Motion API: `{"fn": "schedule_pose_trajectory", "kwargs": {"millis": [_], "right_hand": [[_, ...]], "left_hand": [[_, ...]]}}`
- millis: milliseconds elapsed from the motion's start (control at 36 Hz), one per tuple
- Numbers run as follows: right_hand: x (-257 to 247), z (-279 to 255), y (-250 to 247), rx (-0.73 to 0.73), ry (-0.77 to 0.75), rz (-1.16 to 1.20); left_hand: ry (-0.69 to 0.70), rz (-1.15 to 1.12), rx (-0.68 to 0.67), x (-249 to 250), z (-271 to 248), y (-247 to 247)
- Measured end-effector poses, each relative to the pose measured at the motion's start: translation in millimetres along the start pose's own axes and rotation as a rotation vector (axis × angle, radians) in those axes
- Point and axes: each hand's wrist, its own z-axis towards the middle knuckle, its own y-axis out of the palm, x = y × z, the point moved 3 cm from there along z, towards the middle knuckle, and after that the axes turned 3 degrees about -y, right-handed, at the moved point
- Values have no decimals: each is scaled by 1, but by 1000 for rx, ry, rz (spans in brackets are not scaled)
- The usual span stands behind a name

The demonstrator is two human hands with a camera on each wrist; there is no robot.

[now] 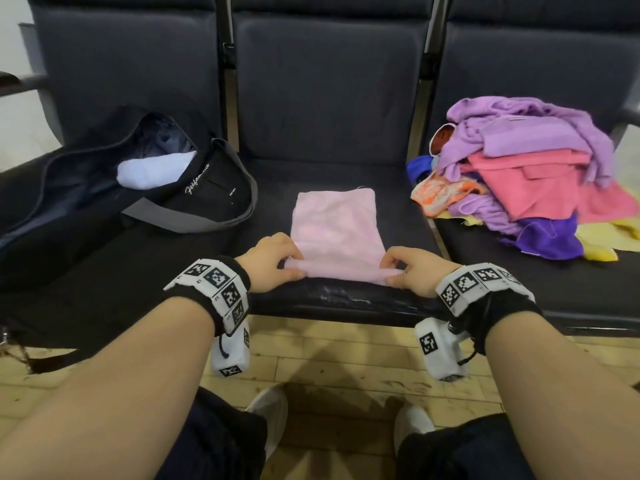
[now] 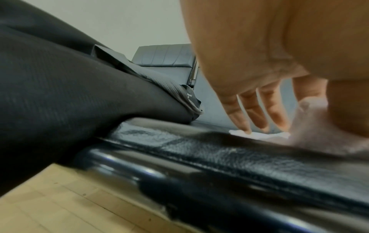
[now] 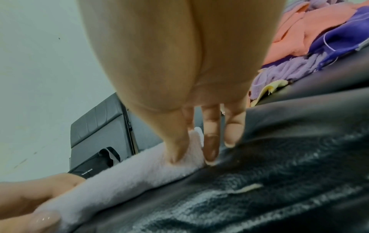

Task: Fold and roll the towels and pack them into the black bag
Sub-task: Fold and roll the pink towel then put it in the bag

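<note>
Head view: from above, facing forward and down across three dark seats (image 1: 325, 188), with both forearms reaching in from the bottom edge. Left wrist view: very low, right at the middle seat's front edge, looking along the left hand (image 2: 259, 63) past its fingers (image 2: 237, 116) toward the black bag (image 2: 60, 88). Right wrist view: equally low and close, looking along the right hand (image 3: 179, 63) leftward. Shared by all three: the pink towel (image 1: 334, 230) rolled at the seat's front edge.
</note>
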Motion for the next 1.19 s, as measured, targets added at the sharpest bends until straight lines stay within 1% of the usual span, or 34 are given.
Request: {"fn": "schedule_pose_trajectory", "kwargs": {"millis": [56, 111, 167, 222, 278, 333, 389, 444, 528, 694, 778, 833, 889, 944, 1000, 1055, 1139, 1194], "right_hand": [[0, 1, -1, 21, 25, -9], [1, 2, -2, 52, 66, -32], [1, 3, -4, 89, 104, -35], [-2, 2, -6, 102, 85, 4], [-4, 2, -6, 110, 66, 49], [-5, 3, -6, 121, 68, 76], [-5, 5, -6, 131, 77, 104], [-4, 9, -7, 140, 90, 143], [-4, 12, -6, 119, 117, 128], [-2, 18, 0, 32, 166, 81], [0, 21, 0, 20, 188, 105], [1, 21, 1, 44, 180, 112], [0, 22, -1, 149, 113, 58], [-4, 23, -3, 238, 30, 33], [-7, 25, 0, 235, -17, 12], [-11, 25, 2, 213, -22, -26], [-13, 22, -1, 197, -4, -46], [-12, 19, -2, 152, 36, -32]], "left_hand": [[-33, 12, 40, 1, 2, 2], [-47, 8, 46, 3, 5, 2], [-47, -55, 25, 4, 7, 3], [-70, -145, 31, 4, 7, 1], [-119, -248, 58, 0, 6, 0], [-183, -301, 86, -2, 5, -1], [-256, -322, 76, -2, 6, -1], [-305, -298, 37, 1, 7, -1], [-360, -304, 1, 6, 10, -2], [-415, -321, -39, 4, 14, -2], [-418, -301, -30, 0, 13, -1], [-400, -297, 44, -2, 14, 0], [-354, -285, 168, -2, 16, 0], [-262, -252, 254, 2, 17, -2], [-198, -225, 239, 8, 17, -1], [-161, -207, 226, 10, 16, -1], [-144, -187, 242, 12, 12, -4], [-141, -157, 215, 14, 9, -6]]}}
